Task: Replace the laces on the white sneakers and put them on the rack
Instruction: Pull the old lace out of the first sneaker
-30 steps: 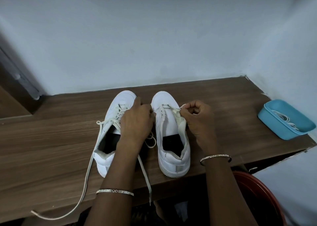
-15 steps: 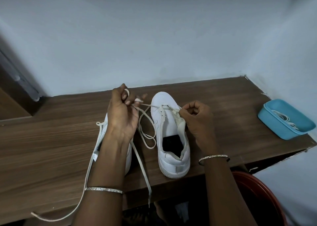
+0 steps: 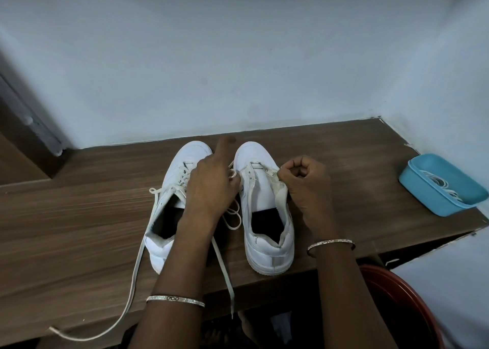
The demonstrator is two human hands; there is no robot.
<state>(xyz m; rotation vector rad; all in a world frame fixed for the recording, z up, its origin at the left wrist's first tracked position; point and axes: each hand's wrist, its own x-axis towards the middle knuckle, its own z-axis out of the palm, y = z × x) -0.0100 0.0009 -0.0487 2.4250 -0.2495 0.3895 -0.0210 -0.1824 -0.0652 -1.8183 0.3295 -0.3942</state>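
Forefinger out, left hand (image 3: 211, 190) pinches lace (image 3: 224, 265) — right hand (image 3: 304, 182), curled tight, grips flap of sneaker (image 3: 264, 195) beside it.

on the wooden bench (image 3: 79, 216) stand a left sneaker (image 3: 185, 158), a right sneaker (image 3: 260, 190) and a blue tub (image 3: 423, 193).

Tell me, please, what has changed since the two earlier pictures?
The left hand, which had lifted the lace up and leftward, came back down beside the right sneaker, still pinching the lace. The right hand keeps gripping that sneaker's flap; it stayed put.
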